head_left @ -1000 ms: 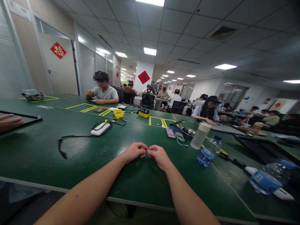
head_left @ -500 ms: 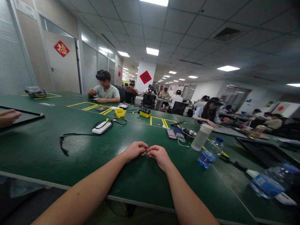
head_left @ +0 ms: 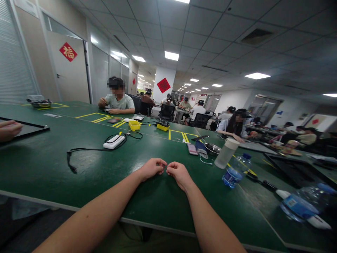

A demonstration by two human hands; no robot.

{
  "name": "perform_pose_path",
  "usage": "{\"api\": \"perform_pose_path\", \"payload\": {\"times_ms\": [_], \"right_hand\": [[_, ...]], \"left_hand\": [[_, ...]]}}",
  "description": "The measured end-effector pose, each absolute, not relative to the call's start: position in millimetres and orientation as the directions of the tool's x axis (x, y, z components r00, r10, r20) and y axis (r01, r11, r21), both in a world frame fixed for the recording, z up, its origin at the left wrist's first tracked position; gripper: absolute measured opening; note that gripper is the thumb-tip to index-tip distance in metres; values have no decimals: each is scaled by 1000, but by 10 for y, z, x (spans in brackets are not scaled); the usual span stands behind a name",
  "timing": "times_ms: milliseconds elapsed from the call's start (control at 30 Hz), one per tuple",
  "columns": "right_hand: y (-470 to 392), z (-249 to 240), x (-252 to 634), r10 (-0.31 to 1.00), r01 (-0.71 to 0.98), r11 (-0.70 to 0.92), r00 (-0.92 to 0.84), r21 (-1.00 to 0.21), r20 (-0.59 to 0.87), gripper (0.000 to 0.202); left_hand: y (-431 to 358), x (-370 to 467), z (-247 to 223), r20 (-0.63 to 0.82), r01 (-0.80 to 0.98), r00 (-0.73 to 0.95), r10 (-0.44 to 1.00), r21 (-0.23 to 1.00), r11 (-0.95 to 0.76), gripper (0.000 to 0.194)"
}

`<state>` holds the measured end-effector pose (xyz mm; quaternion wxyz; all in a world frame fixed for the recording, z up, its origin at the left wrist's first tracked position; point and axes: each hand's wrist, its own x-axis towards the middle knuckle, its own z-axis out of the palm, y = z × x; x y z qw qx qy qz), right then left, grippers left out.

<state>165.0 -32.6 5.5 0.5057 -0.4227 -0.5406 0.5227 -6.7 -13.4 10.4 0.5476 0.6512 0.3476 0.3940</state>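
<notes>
co-worker hand (head_left: 9,129): far left edge of frame, resting on a flat black tray (head_left: 28,128); not the wearer's. Risk: none for the wearer, well apart.
black cable (head_left: 79,153): left of centre, runs along the green table (head_left: 47,165) to a white rectangular power bank (head_left: 113,141). Risk: left forearm sweeping outward could snag the cable and drag the bank.
left hand (head_left: 152,168): centre of frame, low on the table, fingers curled in tight, tips pinched toward the right hand.
small item: between the two sets of fingertips, centre of frame; too small and hidden to identify, cannot tell whether either hand really has it. Risk: judged likely to slip from so fine a pinch and get lost on the dark green surface.
right hand (head_left: 179,174): just beside the left, fingers curled the same way, tips meeting the left's.
frosted plastic cup (head_left: 225,153): right of centre, upright. Risk: right elbow swinging out could knock it.
clear water bottle with blue cap (head_left: 236,170): just beside the cup, leaning. Risk: may roll or tip if bumped.
second water bottle (head_left: 302,203): lower right, lying on its side, well apart from the hands.
</notes>
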Motion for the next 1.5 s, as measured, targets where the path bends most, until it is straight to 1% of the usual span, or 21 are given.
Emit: {"api": "perform_pose_path", "payload": {"times_ms": [133, 367, 567, 667, 833, 933, 1133, 1367, 1500], "right_hand": [[-329, 55, 1652, 988, -61, 79, -131, -995, 86, 18], [-334, 96, 1633, 993, -76, 38, -111, -996, 46, 18], [-331, 92, 1634, 993, -66, 28, -115, -997, 36, 17], [-323, 79, 1635, 991, -73, 41, -121, -996, 49, 15], [-306, 54, 1640, 988, -59, 88, -121, -994, 95, 14], [-300, 43, 1647, 987, -54, 97, -123, -994, 103, 15], [-294, 39, 1651, 991, -57, 54, -123, -997, 61, 18], [-276, 27, 1651, 990, -61, 51, -128, -997, 58, 17], [-266, 10, 1654, 989, -61, 47, -139, -997, 55, 15]], "left_hand": [[-120, -55, 86, 138, 49, 447, 884, 983, -178, 31], [-107, -46, 70, 93, -3, 456, 885, 995, -103, 29], [-124, -51, 93, 88, 1, 463, 882, 995, -100, 26], [-141, -53, 118, 105, 14, 459, 882, 992, -125, 26], [-144, -63, 130, 154, 106, 405, 901, 971, -213, 28], [-149, -66, 134, 152, 123, 400, 904, 969, -217, 29], [-124, -47, 104, 137, 58, 437, 889, 982, -180, 30], [-96, -45, 64, 121, -4, 462, 879, 991, -134, 26], [-103, -51, 69, 115, -4, 459, 881, 992, -127, 23]]}}
